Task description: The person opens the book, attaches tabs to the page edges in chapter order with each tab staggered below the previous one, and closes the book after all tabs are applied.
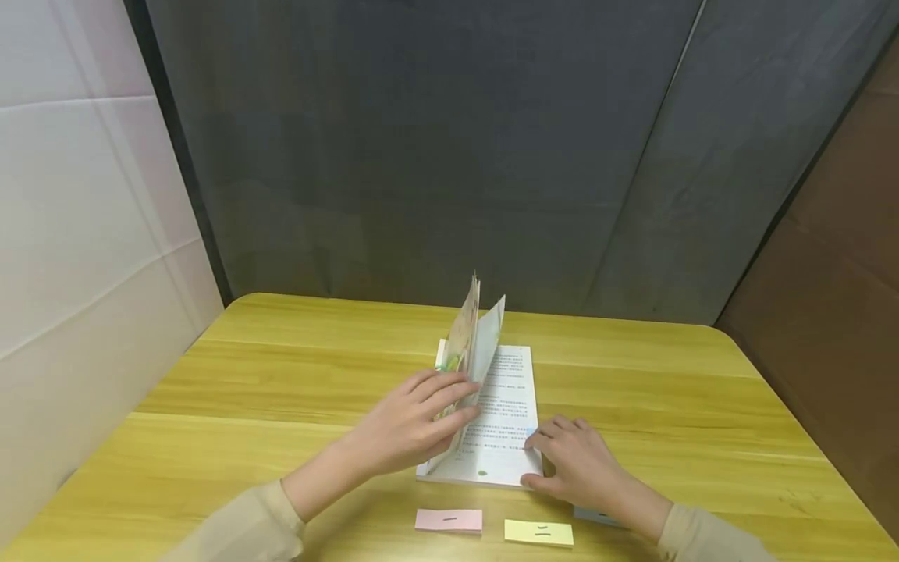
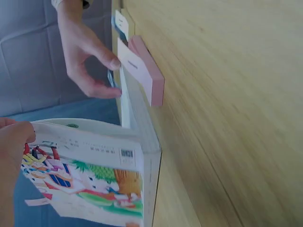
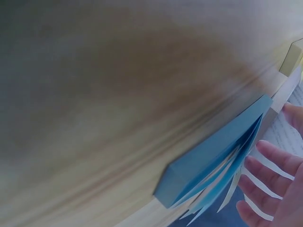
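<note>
An open book [image 1: 502, 421] lies on the table, its printed right-hand page facing up. With curled fingers my left hand [image 1: 414, 421] holds the cover and some leaves [image 1: 485, 347] raised near upright. The cover's colourful cartoon picture [image 2: 90, 182] shows in the left wrist view. On the page's right edge sits a small pale-blue sticky tab [image 1: 531, 431]. Beside it my right hand [image 1: 583, 460] touches the page edge with an index fingertip, thumb apart and fingers relaxed. A blue sticky-note pad [image 3: 213, 153] lies beneath the right wrist, several of its sheets fanned out.
In front of the book are a pink sticky-note pad [image 1: 449, 521] and a yellow one [image 1: 538, 533], each with dark strokes on top. The wooden table [image 1: 316, 343] ends at a dark curtain [image 1: 421, 156], with a pale panel left and a brown one right.
</note>
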The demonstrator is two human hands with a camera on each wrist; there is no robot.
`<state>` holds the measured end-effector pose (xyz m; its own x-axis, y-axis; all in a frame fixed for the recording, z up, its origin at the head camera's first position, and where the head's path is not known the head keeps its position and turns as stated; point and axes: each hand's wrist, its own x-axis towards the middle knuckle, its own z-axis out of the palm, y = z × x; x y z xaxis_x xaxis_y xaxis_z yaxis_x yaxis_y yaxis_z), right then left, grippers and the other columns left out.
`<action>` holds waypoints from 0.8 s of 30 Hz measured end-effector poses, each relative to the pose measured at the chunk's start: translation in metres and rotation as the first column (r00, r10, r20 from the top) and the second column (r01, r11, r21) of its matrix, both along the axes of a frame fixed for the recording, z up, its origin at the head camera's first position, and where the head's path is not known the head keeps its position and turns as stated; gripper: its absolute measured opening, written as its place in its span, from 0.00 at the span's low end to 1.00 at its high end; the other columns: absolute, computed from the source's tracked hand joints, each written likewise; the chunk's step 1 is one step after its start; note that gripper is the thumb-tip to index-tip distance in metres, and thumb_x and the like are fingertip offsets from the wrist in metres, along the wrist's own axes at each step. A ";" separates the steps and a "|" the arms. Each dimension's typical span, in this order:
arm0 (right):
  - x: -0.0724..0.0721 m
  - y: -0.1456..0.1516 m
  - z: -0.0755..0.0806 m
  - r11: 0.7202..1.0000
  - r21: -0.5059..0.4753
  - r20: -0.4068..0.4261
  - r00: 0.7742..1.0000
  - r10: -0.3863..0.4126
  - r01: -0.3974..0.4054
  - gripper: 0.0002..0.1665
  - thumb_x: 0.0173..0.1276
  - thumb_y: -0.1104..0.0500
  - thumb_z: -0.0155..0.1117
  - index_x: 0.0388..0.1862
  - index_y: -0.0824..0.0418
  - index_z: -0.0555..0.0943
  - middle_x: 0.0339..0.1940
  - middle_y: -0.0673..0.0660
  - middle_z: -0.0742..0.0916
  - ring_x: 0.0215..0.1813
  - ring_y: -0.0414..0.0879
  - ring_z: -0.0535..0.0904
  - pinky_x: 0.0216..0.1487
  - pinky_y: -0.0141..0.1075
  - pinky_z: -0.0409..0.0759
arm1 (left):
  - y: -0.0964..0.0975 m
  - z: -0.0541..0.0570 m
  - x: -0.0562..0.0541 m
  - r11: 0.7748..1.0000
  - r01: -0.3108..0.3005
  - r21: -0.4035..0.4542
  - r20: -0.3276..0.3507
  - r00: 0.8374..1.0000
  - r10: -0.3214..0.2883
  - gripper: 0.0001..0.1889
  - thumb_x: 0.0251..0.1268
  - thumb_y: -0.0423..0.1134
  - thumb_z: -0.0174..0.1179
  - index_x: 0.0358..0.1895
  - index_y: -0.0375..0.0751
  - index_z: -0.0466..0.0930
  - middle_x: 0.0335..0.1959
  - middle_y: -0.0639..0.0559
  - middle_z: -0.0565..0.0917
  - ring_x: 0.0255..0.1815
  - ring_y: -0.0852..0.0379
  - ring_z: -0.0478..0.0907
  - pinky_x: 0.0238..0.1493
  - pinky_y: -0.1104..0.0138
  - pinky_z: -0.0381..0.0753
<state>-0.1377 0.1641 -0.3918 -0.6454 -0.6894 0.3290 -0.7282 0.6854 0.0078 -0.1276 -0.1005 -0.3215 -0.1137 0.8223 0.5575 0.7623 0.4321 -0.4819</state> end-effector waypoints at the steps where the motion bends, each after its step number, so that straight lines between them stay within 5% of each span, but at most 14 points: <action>1: 0.000 0.000 0.000 1.000 0.005 0.002 1.000 -0.003 0.003 0.23 0.49 0.37 0.62 0.35 0.53 0.81 0.38 0.49 0.81 0.41 0.45 0.74 0.39 0.43 0.72 | 0.003 0.000 0.000 1.000 -0.005 -0.025 0.007 1.000 0.006 0.14 0.56 0.39 0.51 0.47 0.45 0.73 0.55 0.46 0.70 0.57 0.48 0.65 0.54 0.59 0.64; 8: 0.000 0.000 0.000 1.000 0.017 0.013 1.000 -0.019 0.019 0.24 0.49 0.37 0.62 0.35 0.53 0.81 0.38 0.49 0.81 0.41 0.45 0.73 0.38 0.41 0.71 | 0.018 -0.005 -0.005 0.991 -0.002 -0.132 -0.037 0.999 -0.002 0.21 0.50 0.42 0.59 0.51 0.50 0.73 0.57 0.47 0.69 0.58 0.50 0.64 0.54 0.58 0.64; 16: 0.000 0.003 0.000 1.000 0.018 -0.036 0.999 -0.014 0.015 0.23 0.50 0.40 0.62 0.33 0.57 0.81 0.34 0.49 0.81 0.37 0.43 0.72 0.32 0.37 0.70 | 0.029 -0.017 -0.009 0.984 0.005 -0.177 -0.087 0.996 -0.021 0.21 0.58 0.35 0.45 0.56 0.55 0.70 0.58 0.48 0.69 0.57 0.52 0.65 0.53 0.61 0.65; 24: -0.001 0.012 0.003 1.000 -0.008 0.019 1.000 -0.002 0.002 0.15 0.52 0.49 0.62 0.35 0.57 0.80 0.35 0.50 0.81 0.37 0.44 0.73 0.35 0.41 0.73 | 0.033 -0.032 -0.002 0.965 0.018 -0.261 0.145 0.989 0.021 0.33 0.53 0.31 0.56 0.63 0.58 0.60 0.65 0.49 0.58 0.62 0.55 0.58 0.53 0.65 0.65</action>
<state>-0.1389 0.1762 -0.3893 -0.6530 -0.6854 0.3223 -0.7266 0.6870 -0.0112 -0.1299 -0.0670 -0.3533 -0.1787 0.9367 0.3011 0.8321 0.3072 -0.4618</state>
